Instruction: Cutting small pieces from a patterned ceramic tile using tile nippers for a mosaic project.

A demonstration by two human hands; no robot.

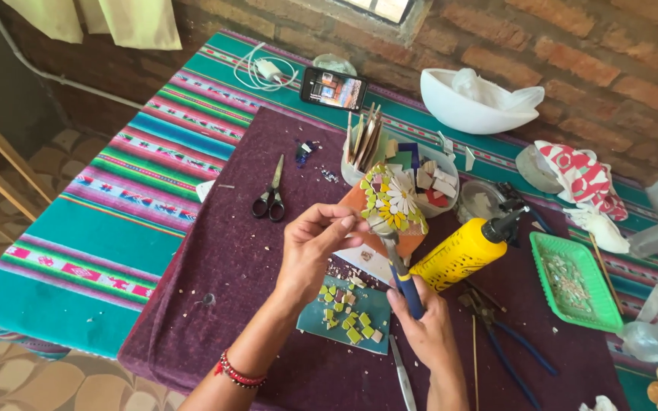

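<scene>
My left hand [315, 242] pinches the edge of a terracotta pot [392, 207] covered with a mosaic of white, yellow and green flower pieces, and holds it tilted above the table. My right hand [423, 326] grips a blue-handled tool [403, 275] whose metal tip touches the pot's mosaic from below. Under both hands lies a teal tile [348, 308] with several small green and beige mosaic chips on it. A yellow glue bottle [462, 251] with a black nozzle lies just right of the pot.
Black scissors [272, 196] lie left on the purple cloth [222, 266]. Behind are a white tub of tile pieces [432, 183], a cup of wooden sticks [361, 144], a phone [333, 88], a white bowl [474, 106]. A green tray [573, 280] and blue pliers [508, 339] are right.
</scene>
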